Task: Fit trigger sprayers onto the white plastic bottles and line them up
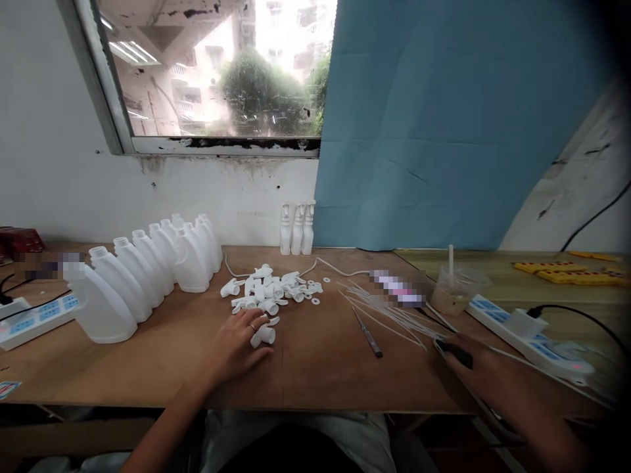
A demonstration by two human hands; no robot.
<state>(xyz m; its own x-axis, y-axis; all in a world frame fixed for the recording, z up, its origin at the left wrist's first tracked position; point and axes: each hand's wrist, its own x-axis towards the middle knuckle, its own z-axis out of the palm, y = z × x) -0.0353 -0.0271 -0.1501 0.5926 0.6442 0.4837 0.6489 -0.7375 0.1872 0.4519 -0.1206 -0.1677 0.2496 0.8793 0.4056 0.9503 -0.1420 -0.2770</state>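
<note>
My left hand [241, 345] lies low over the table, fingers stretched and thumb apart. Between its thumb and forefinger sits a white trigger spray head [264, 335], not visibly gripped. Just beyond the fingertips is a heap of white spray heads [269, 289], with small white washers [316, 301] at its right side. On the right, my right hand [476, 368] is closed around a black handle [457, 353]; the tool it belongs to is partly hidden under the hand and arm. Thin white tubes [384, 312] lie loose to the left of that hand.
White bottles without heads [111, 302] stand in rows at left. Three small spray bottles [297, 230] stand against the wall. A pen-like tool [369, 335] lies mid-table. A plastic cup with straw [451, 295], a power strip [530, 341] and cables are at right; another strip [39, 322] is left.
</note>
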